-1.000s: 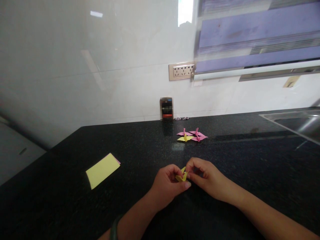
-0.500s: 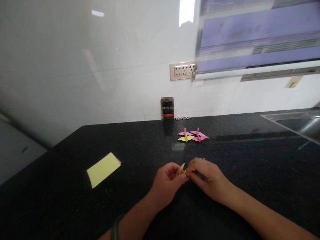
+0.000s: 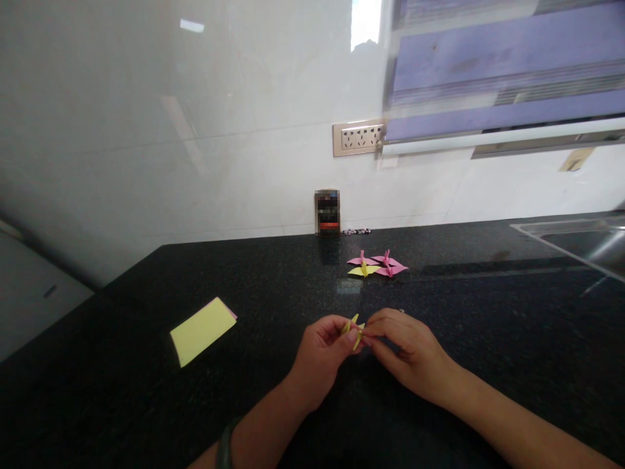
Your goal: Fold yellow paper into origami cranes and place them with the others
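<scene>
Between my hands, just above the dark counter (image 3: pixel 273 280), is a folded yellow paper crane (image 3: pixel 355 335). My left hand (image 3: pixel 322 352) pinches its body between thumb and fingers, which cover part of it. My right hand (image 3: pixel 407 345) is closed at the crane's right side, thumb and fingertips together on its edge. Beyond my hands stands a small group of finished cranes: a yellow crane (image 3: pixel 364 270) at the front left, a pink crane (image 3: pixel 390 270) beside it, and two more pink ones behind.
A stack of yellow paper sheets (image 3: pixel 202 332), with pink showing beneath, lies at the left. A phone-like dark object (image 3: pixel 327 213) leans against the wall, a beaded string (image 3: pixel 356 231) beside it. The sink (image 3: pixel 586 244) is set in at the right.
The yellow crane has turned between my fingers, and more of its pointed parts show now. My left hand has shifted slightly left; the right has barely moved.
</scene>
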{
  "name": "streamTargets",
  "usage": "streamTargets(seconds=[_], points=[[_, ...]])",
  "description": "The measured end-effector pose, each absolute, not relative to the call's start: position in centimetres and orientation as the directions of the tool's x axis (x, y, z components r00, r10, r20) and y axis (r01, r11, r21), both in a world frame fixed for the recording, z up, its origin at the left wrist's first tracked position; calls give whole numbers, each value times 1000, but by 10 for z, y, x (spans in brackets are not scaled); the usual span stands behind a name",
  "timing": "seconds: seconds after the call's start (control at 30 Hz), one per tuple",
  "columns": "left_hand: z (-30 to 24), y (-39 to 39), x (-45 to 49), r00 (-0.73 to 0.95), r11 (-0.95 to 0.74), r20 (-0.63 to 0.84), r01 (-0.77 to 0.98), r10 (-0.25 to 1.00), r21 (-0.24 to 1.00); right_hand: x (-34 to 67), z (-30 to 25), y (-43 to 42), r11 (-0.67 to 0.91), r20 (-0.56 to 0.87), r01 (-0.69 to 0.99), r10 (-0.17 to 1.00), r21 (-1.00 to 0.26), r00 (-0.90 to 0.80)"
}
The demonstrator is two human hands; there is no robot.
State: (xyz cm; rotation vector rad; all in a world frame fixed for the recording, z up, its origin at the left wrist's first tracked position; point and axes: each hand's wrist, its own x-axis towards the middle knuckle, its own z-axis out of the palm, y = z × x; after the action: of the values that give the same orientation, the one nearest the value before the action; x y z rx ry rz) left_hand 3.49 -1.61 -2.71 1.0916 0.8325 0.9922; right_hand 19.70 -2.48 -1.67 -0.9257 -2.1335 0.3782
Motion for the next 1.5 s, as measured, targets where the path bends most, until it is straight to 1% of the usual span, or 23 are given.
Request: streamTargets(seconds=[0.23,0.5,0.87,1.03,1.1,1.23,1.37,1.5], points=[[-29,-16,36,328,129,-20,-314,944,941,194,-16,-28,682,527,499,730,-535,-435],[-28,-17,38,311,147,-40,-330,949,932,192,-18,-30,676,540,529,733,-513,-414],[-28,-17,39,334,151,-24,-360,942,921,190,-20,-31,693,545,560,714,-455,-440],[-28,-16,38,297,142,-31,-358,954,923,190,-20,-31,700,545,570,705,-430,-455],[-28,-15,37,286,136,-31,-356,958,925,190,-20,-31,694,545,560,713,-453,-442],[-29,-15,36,278,127,-25,-356,960,926,189,-18,-31,651,533,521,756,-552,-380],[-30,-15,38,269,123,-24,-356,963,926,188,-19,-31,561,461,531,827,-635,-321],[-29,-16,39,279,137,-35,-356,960,924,185,-23,-29,513,401,549,858,-659,-320]])
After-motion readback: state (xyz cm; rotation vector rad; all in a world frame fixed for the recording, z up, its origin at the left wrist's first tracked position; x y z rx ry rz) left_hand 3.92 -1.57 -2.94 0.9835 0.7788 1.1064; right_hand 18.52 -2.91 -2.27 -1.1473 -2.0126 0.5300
